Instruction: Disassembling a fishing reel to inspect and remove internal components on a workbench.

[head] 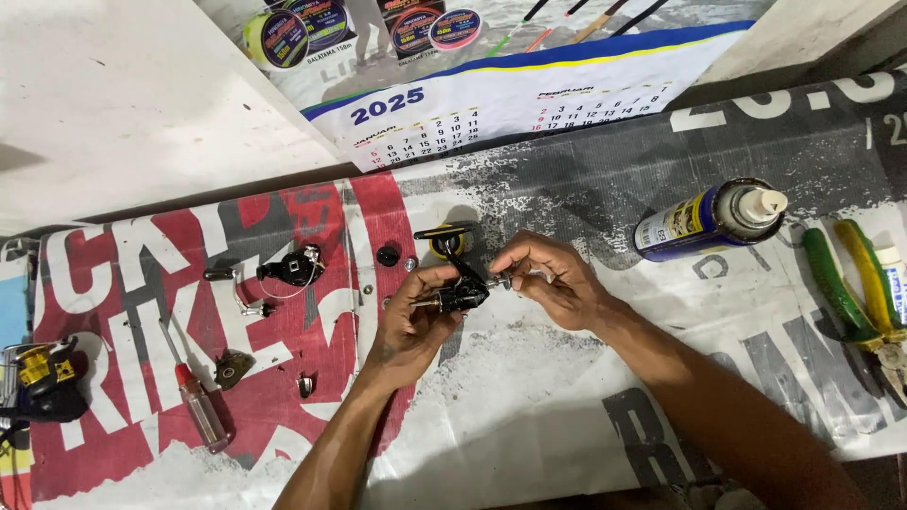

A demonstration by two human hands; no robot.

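step: reel teardown, mid-frame | left hand grips black reel body | right hand pinches its small side part | next: steady body, fine twist | screwdriver lower left on desk

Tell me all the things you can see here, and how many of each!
reel body: one, black, held up between both hands at the middle
spray can: one, blue and yellow with a white nozzle, lying on its side at the right
pliers: one pair, green and yellow handles, far right
screwdriver: one, red and clear handle, lower left
rotor with bail wire: one, black and silver, left of the hands
whole fishing reel: one, black and gold, far left edge
small loose parts: several, dark or silver, scattered on the mat
printed banner mat: one, red, white and grey, covering the work surface
wall calendar: one, white and blue, at the top
left hand: one, gripping the reel body
right hand: one, pinching a small part at the reel body
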